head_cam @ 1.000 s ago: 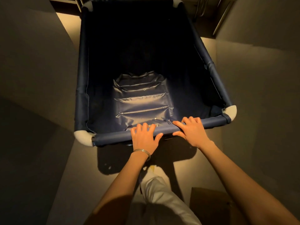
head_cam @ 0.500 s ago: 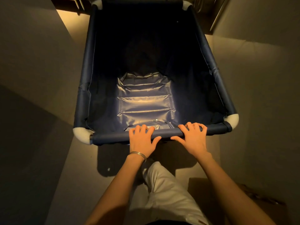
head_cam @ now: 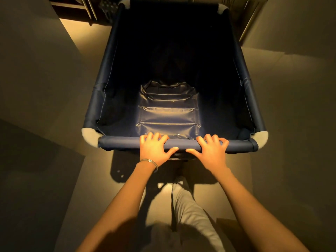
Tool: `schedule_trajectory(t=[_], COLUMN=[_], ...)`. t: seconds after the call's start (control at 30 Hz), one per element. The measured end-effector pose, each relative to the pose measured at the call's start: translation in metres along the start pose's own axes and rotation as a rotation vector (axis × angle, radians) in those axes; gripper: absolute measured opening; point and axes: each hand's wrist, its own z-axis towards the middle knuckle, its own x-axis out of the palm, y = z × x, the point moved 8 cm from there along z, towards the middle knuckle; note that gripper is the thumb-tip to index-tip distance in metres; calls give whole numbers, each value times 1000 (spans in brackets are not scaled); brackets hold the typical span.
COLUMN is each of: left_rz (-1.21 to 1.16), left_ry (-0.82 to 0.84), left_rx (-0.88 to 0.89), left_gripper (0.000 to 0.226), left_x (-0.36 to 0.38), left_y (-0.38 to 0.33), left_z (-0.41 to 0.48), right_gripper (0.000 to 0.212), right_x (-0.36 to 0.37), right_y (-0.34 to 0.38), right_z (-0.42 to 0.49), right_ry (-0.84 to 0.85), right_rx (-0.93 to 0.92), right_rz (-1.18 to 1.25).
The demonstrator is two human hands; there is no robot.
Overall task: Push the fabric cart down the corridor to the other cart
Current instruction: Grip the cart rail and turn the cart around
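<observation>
Fabric cart [head_cam: 174,73], navy and empty, fills the narrow corridor. Left hand [head_cam: 154,149] and right hand [head_cam: 211,151] curl their fingers over its near rail [head_cam: 120,143], side by side.

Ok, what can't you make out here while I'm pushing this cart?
- Cart wheels, head view: hidden under its fabric body.
- Far half of the cart's inside: too dark to tell whether anything lies there.
- Other cart: not identifiable; only dim metal frames at the top edge, cut off.
- Fingertips of the left hand and right hand: curled over the rail.
</observation>
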Motion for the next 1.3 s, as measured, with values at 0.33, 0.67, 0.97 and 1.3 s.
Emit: schedule_trajectory(t=[0.33,0.67,0.97,1.3], left_rz=[12,11,47,19], left_ry=[53,102,114,42], left_rx=[-64,-146,-193,-254], left_gripper=[60,59,58,61], left_x=[-3,-4,-7,-17], left_y=[24,45,63,81], left_z=[161,310,419,532], right_gripper=[64,58,70,59], right_x=[18,28,39,36], right_y=[-29,-58,-79,-96], right_z=[160,319,436,561], right_ry=[33,64,64,-34], right_rx=[14,-54,-114,-192], right_rz=[8,-34,4,-111])
